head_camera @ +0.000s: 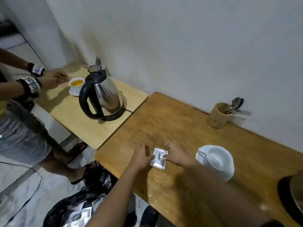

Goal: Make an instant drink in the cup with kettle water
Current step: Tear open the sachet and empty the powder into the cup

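low in the frame's centre, a silver sachet [159, 158] lies on the tabletop [188, 128], pinched between the left hand [142, 157] and right hand [177, 154]. just right sits an empty white cup [217, 161]. upper left, the kettle [101, 97] stands beside another cup [76, 83] holding orange liquid.

Both forearms extend forward, palms down. Left hand [142, 156] and right hand [176, 153] sit close together, fingers curled, each pinching one side of a small sachet [158, 158] between them.
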